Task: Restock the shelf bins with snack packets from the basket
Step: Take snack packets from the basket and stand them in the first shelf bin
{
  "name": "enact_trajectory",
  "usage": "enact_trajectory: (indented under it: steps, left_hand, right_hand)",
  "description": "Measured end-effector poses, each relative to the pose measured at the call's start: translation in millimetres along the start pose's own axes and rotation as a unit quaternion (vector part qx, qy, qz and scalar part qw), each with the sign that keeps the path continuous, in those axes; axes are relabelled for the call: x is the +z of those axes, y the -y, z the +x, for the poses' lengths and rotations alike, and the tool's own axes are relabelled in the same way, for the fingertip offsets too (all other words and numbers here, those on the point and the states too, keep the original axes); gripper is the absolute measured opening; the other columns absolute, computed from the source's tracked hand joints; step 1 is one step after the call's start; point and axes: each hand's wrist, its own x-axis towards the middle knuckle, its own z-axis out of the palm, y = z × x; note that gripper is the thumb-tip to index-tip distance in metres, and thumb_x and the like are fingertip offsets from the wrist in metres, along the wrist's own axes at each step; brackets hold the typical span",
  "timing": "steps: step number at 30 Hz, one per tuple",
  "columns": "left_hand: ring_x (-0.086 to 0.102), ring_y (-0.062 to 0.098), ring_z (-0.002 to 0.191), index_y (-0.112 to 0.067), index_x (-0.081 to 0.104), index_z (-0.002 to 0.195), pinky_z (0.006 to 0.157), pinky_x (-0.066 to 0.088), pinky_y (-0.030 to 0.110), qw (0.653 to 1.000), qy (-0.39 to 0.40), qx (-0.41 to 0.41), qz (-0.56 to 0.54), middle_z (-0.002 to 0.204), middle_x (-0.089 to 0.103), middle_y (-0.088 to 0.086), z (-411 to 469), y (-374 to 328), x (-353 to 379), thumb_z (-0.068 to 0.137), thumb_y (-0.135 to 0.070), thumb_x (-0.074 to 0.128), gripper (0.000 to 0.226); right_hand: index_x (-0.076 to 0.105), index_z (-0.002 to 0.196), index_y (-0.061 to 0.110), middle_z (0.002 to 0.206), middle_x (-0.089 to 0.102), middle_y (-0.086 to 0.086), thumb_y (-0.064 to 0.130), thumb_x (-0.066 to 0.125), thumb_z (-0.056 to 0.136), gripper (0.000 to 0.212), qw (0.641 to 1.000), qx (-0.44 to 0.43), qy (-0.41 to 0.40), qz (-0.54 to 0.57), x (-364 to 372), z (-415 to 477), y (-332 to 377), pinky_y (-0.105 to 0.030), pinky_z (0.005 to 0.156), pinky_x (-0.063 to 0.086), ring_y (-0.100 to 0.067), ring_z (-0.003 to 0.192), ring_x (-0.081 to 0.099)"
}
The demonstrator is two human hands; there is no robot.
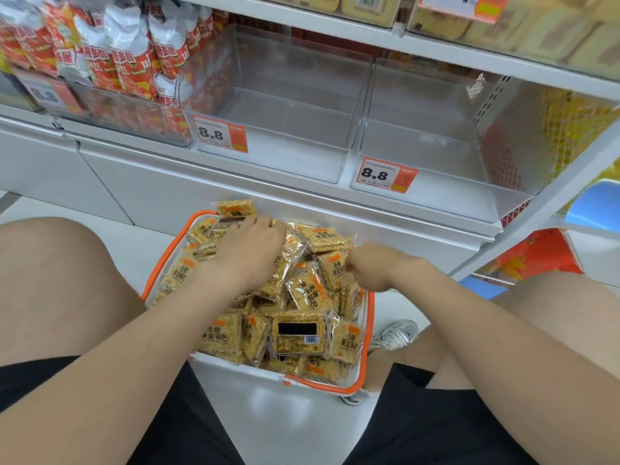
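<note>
White metal makes up the shelf (235, 182), which fills the top half of the view. On it stand clear plastic bins. The middle bin (285, 105) and the right bin (429, 135) hold nothing, while the left bin (117, 112), at 10 o'clock, is packed with red-and-white bags (127, 52).

Below the bins, on the floor between the person's knees, sits the basket (161, 260), white with an orange rim. It is heaped with yellow packets (298, 333) in clear wrap, some face up and some showing a barcode. From the basket the middle bin lies at 12 o'clock and the right bin at 1 o'clock, both well apart from it.

The left hand (250, 245) lies palm down on the pile at the basket's 11 o'clock. Its fingers (265, 221) are bent down over packets at the far rim, curling round them. The right hand (370, 265) is at 2 o'clock of the pile, knuckles up and closed like a fist. Its fingertips are sunk among the packets, so whether it holds one cannot be told.

Each empty bin carries an orange tag reading 8.8, the middle tag (219, 134) and the right tag (385, 175). A grey shoe (396, 335) sits just beside the basket at 4 o'clock.
</note>
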Motion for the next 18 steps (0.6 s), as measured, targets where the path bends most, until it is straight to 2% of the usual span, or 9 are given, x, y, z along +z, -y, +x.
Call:
enact_trajectory:
  steps: [4, 8, 11, 13, 14, 16, 18]
  left_hand:
    - [0.051, 0.032, 0.124, -0.019, 0.054, 0.134, 0.098, 0.046, 0.045, 0.999, 0.042, 0.021, -0.003, 0.131, 0.053, 0.008, 19.7, 16.6, -22.5, 0.092, 0.004, 0.055, 0.048]
    - [0.054, 0.028, 0.122, -0.024, 0.054, 0.136, 0.088, 0.046, 0.038, 0.991, 0.122, 0.047, -0.005, 0.136, 0.053, 0.005, 46.3, 29.6, -43.5, 0.098, -0.001, 0.050, 0.044]
    - [0.056, 0.026, 0.122, -0.024, 0.059, 0.131, 0.089, 0.047, 0.036, 0.987, 0.154, 0.048, 0.000, 0.133, 0.055, 0.002, 62.9, 38.1, -47.4, 0.099, -0.006, 0.053, 0.037]
    - [0.061, 0.027, 0.112, -0.021, 0.064, 0.122, 0.090, 0.054, 0.042, 0.984, 0.173, 0.044, 0.007, 0.126, 0.061, 0.003, 67.6, 43.2, -41.6, 0.097, -0.007, 0.054, 0.031]
    - [0.063, 0.028, 0.102, -0.018, 0.067, 0.117, 0.087, 0.057, 0.044, 0.981, 0.189, 0.037, 0.009, 0.122, 0.065, 0.006, 69.4, 44.6, -36.9, 0.095, -0.006, 0.054, 0.029]
    - [0.060, 0.025, 0.085, -0.013, 0.068, 0.114, 0.064, 0.054, 0.035, 0.972, 0.234, 0.028, 0.021, 0.112, 0.066, 0.007, 71.8, 44.1, -29.6, 0.094, -0.004, 0.056, 0.025]
    - [0.054, 0.022, 0.070, -0.015, 0.066, 0.112, 0.047, 0.039, 0.024, 0.968, 0.251, 0.022, 0.012, 0.102, 0.060, 0.005, 73.9, 43.6, -25.4, 0.094, -0.010, 0.064, 0.018]
  right_hand:
    - [0.072, 0.111, 0.015, 0.108, 0.071, -0.009, 0.014, 0.042, 0.093, 0.035, 0.995, -0.059, -0.075, -0.030, -47.1, 9.3, 16.4, -0.047, 0.080, 0.062, -0.030, 0.095, 0.070]
    - [0.065, 0.123, 0.017, 0.105, 0.066, -0.006, 0.020, 0.044, 0.102, 0.030, 0.984, -0.123, -0.098, -0.086, -91.7, 14.9, 38.8, -0.045, 0.075, 0.061, -0.029, 0.091, 0.068]
    - [0.065, 0.115, 0.015, 0.088, 0.056, -0.001, 0.024, 0.051, 0.104, 0.020, 0.976, -0.158, -0.089, -0.122, -106.2, 26.7, 55.7, -0.036, 0.064, 0.053, -0.019, 0.072, 0.057]
    - [0.067, 0.113, 0.012, 0.096, 0.064, -0.005, 0.026, 0.055, 0.103, 0.022, 0.979, -0.161, -0.078, -0.097, -105.2, 39.4, 64.5, -0.039, 0.069, 0.055, -0.022, 0.079, 0.060]
    - [0.069, 0.108, 0.010, 0.097, 0.067, -0.006, 0.024, 0.057, 0.101, 0.019, 0.984, -0.151, -0.073, -0.066, -102.1, 47.6, 68.0, -0.039, 0.070, 0.056, -0.024, 0.083, 0.062]
    - [0.062, 0.081, 0.009, 0.078, 0.061, -0.005, 0.014, 0.062, 0.095, 0.015, 0.992, -0.112, -0.056, -0.020, -95.6, 62.3, 74.6, -0.035, 0.055, 0.048, -0.024, 0.071, 0.056]
    - [0.048, 0.064, 0.014, 0.064, 0.047, -0.002, 0.011, 0.067, 0.092, 0.034, 0.995, -0.091, -0.029, -0.002, -88.9, 74.8, 82.2, -0.029, 0.048, 0.035, -0.020, 0.057, 0.043]
